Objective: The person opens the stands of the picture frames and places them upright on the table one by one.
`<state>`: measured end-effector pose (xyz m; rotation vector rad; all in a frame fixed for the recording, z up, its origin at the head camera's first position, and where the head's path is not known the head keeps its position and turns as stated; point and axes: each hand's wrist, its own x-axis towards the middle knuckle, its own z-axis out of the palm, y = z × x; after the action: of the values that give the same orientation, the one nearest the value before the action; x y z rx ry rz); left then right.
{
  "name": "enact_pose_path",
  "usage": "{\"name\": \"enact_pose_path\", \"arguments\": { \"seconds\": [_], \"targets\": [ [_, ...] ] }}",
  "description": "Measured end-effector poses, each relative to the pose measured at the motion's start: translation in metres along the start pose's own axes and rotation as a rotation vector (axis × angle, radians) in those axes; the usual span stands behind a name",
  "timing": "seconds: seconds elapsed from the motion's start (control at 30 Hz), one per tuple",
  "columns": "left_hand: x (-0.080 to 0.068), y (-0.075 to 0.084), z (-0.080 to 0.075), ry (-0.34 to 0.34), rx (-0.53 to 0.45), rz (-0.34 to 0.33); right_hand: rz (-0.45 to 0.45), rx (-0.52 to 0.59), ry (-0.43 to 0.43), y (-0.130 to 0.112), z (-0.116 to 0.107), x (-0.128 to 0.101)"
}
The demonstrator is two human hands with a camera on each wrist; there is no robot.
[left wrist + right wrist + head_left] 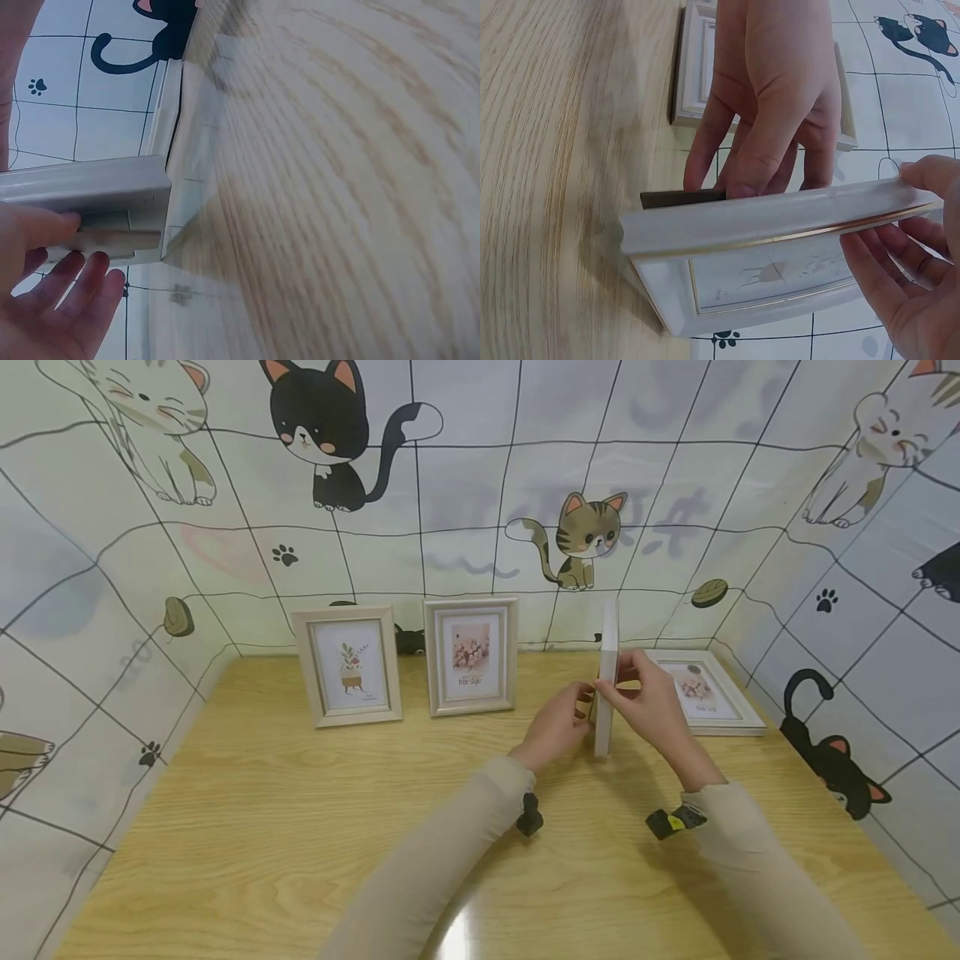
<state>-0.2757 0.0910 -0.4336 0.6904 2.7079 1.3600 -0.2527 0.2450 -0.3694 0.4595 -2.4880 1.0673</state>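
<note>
A white picture frame (606, 693) stands upright on the table, seen edge-on in the head view. My left hand (557, 724) is at its back, thumb and fingers around the support leg (112, 244) in the left wrist view. From the other side my right hand (651, 703) grips the frame's edge, its thumb on the rim and its fingers against the front. The right wrist view shows the front, with a gold inner line and a pale print (769, 271); a dark strip (682, 198) of the leg projects behind, by the left fingers.
Two framed pictures stand at the back left, one with a potted plant (351, 672), one with pink flowers (471, 652). Another frame (723, 727) lies flat just right of my right hand. Cat-print cloth (465, 485) walls the wooden table (300, 835) at the back and sides.
</note>
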Motion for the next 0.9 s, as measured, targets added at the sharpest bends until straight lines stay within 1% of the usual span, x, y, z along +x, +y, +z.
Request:
{"name": "enact_pose_path", "arguments": {
  "seconds": [0.17,0.43,0.57,0.67,0.9],
  "targets": [
    [-0.001,-0.003,-0.002,-0.004,0.043,0.012,-0.009,-0.008,-0.01,0.002,-0.003,-0.002],
    [-0.002,-0.009,-0.007,0.005,0.084,0.022,-0.032,-0.028,-0.052,0.004,-0.004,-0.004],
    [-0.002,-0.011,-0.008,0.012,0.151,0.02,-0.038,-0.03,-0.071,0.004,-0.005,-0.005],
    [-0.002,-0.012,-0.009,0.023,0.214,0.031,-0.047,-0.033,-0.083,0.003,-0.006,-0.005],
    [-0.002,-0.014,-0.013,0.048,0.318,0.055,-0.073,-0.059,-0.113,0.004,-0.009,-0.006]
  ]
}}
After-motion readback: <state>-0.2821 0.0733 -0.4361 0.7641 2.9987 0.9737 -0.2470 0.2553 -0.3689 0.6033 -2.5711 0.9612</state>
